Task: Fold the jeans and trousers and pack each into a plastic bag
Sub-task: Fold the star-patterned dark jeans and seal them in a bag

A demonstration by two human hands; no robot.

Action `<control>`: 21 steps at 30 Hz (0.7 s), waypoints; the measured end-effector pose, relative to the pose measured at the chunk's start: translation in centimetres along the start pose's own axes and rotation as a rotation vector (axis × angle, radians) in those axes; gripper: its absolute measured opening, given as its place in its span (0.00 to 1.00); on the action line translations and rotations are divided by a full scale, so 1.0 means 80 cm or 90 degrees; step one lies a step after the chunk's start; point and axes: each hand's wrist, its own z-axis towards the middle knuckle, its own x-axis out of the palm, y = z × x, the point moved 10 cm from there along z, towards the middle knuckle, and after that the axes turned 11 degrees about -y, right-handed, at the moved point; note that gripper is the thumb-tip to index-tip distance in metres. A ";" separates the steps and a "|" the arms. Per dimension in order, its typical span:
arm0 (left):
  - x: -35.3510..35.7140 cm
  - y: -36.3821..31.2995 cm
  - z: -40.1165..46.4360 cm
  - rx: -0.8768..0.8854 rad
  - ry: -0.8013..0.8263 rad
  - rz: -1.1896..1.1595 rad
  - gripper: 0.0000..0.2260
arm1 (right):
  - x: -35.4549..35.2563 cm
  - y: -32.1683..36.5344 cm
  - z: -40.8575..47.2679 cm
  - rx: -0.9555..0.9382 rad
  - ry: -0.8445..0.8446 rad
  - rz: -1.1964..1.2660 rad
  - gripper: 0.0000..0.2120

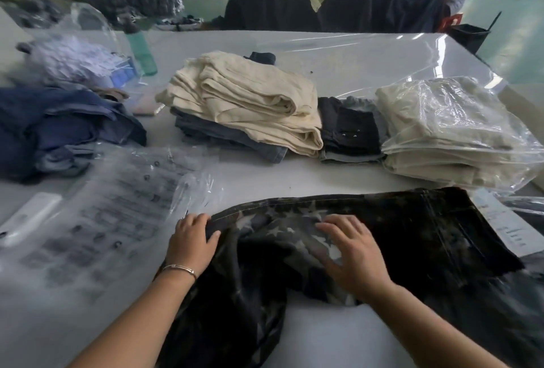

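Hands point(191, 242) point(351, 253) flat and curled on dark jeans point(412, 235)

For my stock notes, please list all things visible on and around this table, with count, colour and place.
dark star-print jeans: one, black-grey, near edge, under both hands
cream trousers stack: one pile, cream over grey, table centre
black folded jeans: one pile, black, right of the cream stack
bagged cream trousers: one pile, cream in clear plastic, right side
blue garments heap: one, blue, left side
printed plastic bags: count unclear, clear, near left
green bottle: one, far left
table: one, white
left hand: grips the jeans' edge
right hand: flat on the jeans
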 end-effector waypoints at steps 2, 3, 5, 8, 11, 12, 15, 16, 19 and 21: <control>-0.021 0.005 -0.030 0.009 -0.033 0.003 0.15 | 0.021 0.069 -0.030 -0.110 0.060 0.037 0.25; -0.031 0.010 -0.046 0.011 -0.042 0.017 0.13 | 0.029 0.096 -0.044 -0.155 0.086 0.043 0.27; -0.045 0.027 -0.077 -0.011 -0.039 0.062 0.13 | 0.037 0.136 -0.067 -0.223 0.115 0.051 0.25; -0.062 0.080 -0.126 -0.121 -0.008 0.160 0.17 | 0.041 0.174 -0.096 -0.263 0.125 0.098 0.15; -0.071 0.135 -0.167 -0.247 0.042 0.175 0.23 | 0.054 0.182 -0.120 -0.185 0.151 0.128 0.08; -0.070 0.147 -0.177 -0.274 0.063 0.158 0.25 | 0.060 0.177 -0.125 -0.128 0.165 0.132 0.11; -0.064 0.166 -0.197 -0.328 0.104 0.058 0.24 | 0.084 0.156 -0.135 0.065 0.242 0.072 0.20; -0.061 0.164 -0.202 -0.340 0.122 0.017 0.24 | 0.089 0.150 -0.138 0.103 0.258 0.030 0.22; -0.047 0.146 -0.212 -0.389 0.175 -0.145 0.21 | 0.097 0.146 -0.141 0.207 0.274 -0.017 0.26; -0.036 0.123 -0.211 -0.374 0.216 -0.217 0.16 | 0.102 0.140 -0.142 0.297 0.266 -0.008 0.28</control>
